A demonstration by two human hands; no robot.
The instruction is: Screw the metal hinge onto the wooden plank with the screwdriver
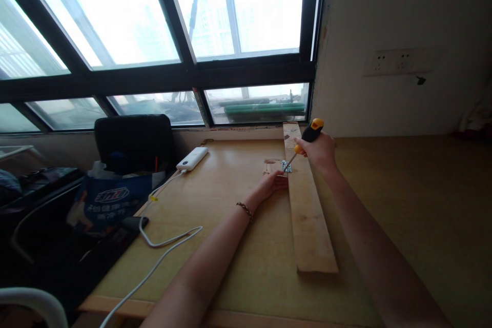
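Note:
My right hand (321,149) is wrapped around the black and yellow handle of a screwdriver (312,130). Its thin shaft slants down to the left, and the tip meets a small metal hinge (286,166) on the left edge of a long wooden plank (309,215). My left hand (273,183) is beside that edge, just below the hinge, with its fingers bunched close to the screwdriver tip. What the left fingers pinch, if anything, is too small to make out. The plank lies flat, pointing away from me toward the window.
Small brownish bits (271,163) lie left of the hinge on the wooden table (238,246). A white power bank (192,158) with a white cable (169,256) sits at the table's left edge. Beyond are a black chair (132,136) and a blue bag (111,197).

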